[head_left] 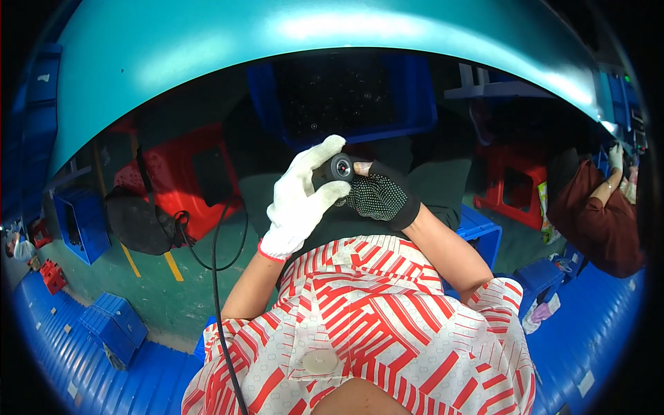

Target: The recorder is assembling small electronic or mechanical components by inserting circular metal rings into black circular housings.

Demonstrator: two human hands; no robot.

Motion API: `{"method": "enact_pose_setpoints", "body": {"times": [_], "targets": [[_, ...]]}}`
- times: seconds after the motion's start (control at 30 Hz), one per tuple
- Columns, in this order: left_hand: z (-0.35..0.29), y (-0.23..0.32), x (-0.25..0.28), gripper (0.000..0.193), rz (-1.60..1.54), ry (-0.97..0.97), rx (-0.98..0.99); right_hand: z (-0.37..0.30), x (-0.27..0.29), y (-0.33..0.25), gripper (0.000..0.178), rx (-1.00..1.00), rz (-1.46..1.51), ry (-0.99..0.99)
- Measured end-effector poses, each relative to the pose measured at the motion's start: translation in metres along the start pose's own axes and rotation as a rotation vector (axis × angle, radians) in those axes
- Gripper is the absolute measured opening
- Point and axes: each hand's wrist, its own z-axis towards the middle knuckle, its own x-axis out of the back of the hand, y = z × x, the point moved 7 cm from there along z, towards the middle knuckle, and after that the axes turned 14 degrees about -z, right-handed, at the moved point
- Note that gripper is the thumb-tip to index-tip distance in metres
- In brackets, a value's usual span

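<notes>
My left hand [299,190], in a white knit glove, is closed round a small black round part [339,167]. The part has a pale ring at its top and a small red spot inside; I cannot make out its exact kind. My right hand [379,194] wears a black dotted glove with a bare thumb tip, and its thumb and fingers press the part from the other side. Both hands hold it above my lap, near a blue bin [413,124] with many small dark pieces inside.
A teal table edge [346,31] curves across the far side. Red stools [162,180] stand left and right, with a black bag [142,218] on the left. A black cable [216,290] runs down by my left arm. Another person [598,214] sits at right. Blue crates [114,325] stand around.
</notes>
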Motion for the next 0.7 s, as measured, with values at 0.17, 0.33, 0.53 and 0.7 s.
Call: {"method": "enact_pose_setpoints", "body": {"times": [0.17, 0.33, 0.53, 0.7], "targets": [[0.006, -0.002, -0.001, 0.057, -0.341, -0.019, 0.125, -0.002, 0.000, 0.001, 0.035, -0.002, -0.097, 0.062], [0.010, -0.008, 0.001, 0.055, -0.482, -0.067, 0.154, -0.004, -0.005, -0.001, 0.031, 0.017, -0.164, 0.080], [0.009, -0.012, 0.001, 0.054, -0.556, -0.123, 0.179, -0.009, -0.007, -0.007, 0.035, 0.070, -0.316, 0.111], [0.009, -0.016, 0.001, 0.055, -0.529, -0.131, 0.189, -0.011, -0.006, -0.008, 0.037, 0.069, -0.354, 0.133]]}}
